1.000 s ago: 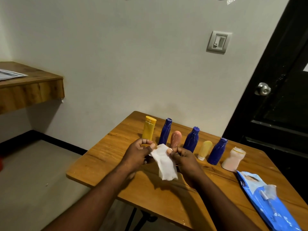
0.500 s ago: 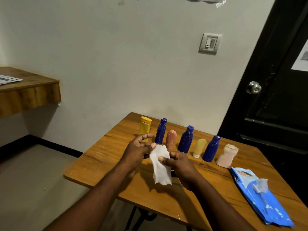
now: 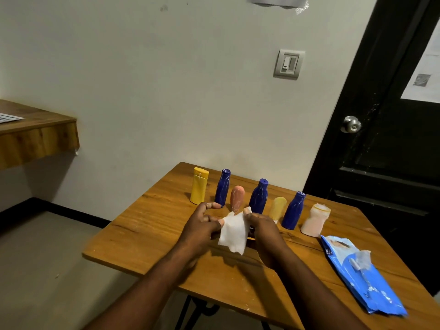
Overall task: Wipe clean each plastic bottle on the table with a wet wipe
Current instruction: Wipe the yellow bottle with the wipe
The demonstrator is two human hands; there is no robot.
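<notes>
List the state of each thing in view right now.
wet wipe: held up, pinched by both hands
left hand: pinches the wipe's left edge
right hand: pinches its right edge
bottle row: all seven upright, none held
wipes pack: lying flat, flap lifted
door: shut

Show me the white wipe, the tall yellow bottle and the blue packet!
white wipe (image 3: 234, 232), head view, middle of the sheet.
tall yellow bottle (image 3: 199, 191), head view, middle of its body, below the cap.
blue packet (image 3: 364, 282), head view, middle of its front face.
</notes>
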